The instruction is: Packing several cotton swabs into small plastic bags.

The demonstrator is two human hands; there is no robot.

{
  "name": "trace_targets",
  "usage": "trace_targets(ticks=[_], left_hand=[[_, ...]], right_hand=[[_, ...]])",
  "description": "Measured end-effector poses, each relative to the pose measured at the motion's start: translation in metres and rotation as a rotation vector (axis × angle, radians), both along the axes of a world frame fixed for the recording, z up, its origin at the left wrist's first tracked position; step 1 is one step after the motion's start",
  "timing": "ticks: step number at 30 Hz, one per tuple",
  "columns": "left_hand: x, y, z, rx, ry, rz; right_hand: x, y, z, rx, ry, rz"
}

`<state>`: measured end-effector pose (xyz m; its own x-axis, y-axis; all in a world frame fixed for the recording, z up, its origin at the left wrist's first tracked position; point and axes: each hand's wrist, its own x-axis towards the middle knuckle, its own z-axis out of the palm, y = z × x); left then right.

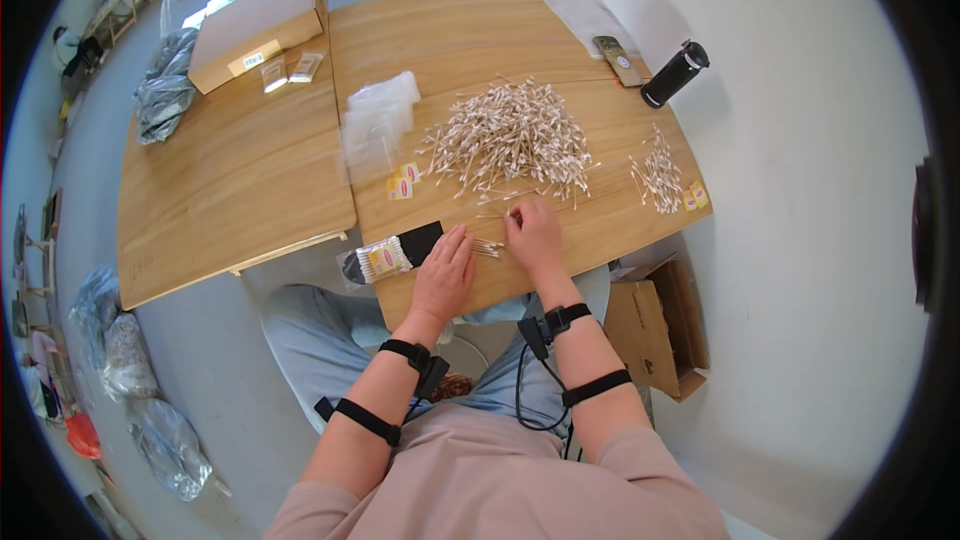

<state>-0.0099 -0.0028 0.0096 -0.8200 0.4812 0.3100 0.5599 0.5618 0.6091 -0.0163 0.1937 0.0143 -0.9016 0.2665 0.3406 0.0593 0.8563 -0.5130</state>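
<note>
My left hand (446, 276) lies flat at the table's near edge, fingers stretched out, beside a black card or pad (420, 243). A few cotton swabs (487, 248) poke out past its fingers; their other ends are hidden by the hand. My right hand (535, 236) is closed in a pinch at the front of a large pile of cotton swabs (515, 135). One cotton swab (492, 216) shows at its fingertips. Left of the black piece lies a clear pouch of cotton swabs (384, 259) with a yellow, white and red label.
Clear plastic bags (380, 115) and small yellow cards (403, 181) lie left of the pile. At right are a smaller swab heap (657, 175), a black bottle (675, 74) and a phone-like object (618, 60). A cardboard box (262, 30) stands far left; an open carton (655, 330) sits below the table.
</note>
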Motion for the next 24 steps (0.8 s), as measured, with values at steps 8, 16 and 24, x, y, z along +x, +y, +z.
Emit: trace_targets(ticks=[8, 16, 24], left_hand=[[-0.002, 0.0, 0.003, 0.018, 0.058, 0.088], [-0.003, 0.0, -0.001, -0.06, 0.085, 0.116], [-0.002, 0.001, 0.002, -0.067, 0.086, 0.102]], right_hand=[[0.007, -0.02, 0.012, -0.214, -0.15, 0.093], [0.001, -0.016, 0.018, -0.152, -0.174, 0.119], [0.001, -0.018, 0.016, -0.141, -0.153, 0.114]])
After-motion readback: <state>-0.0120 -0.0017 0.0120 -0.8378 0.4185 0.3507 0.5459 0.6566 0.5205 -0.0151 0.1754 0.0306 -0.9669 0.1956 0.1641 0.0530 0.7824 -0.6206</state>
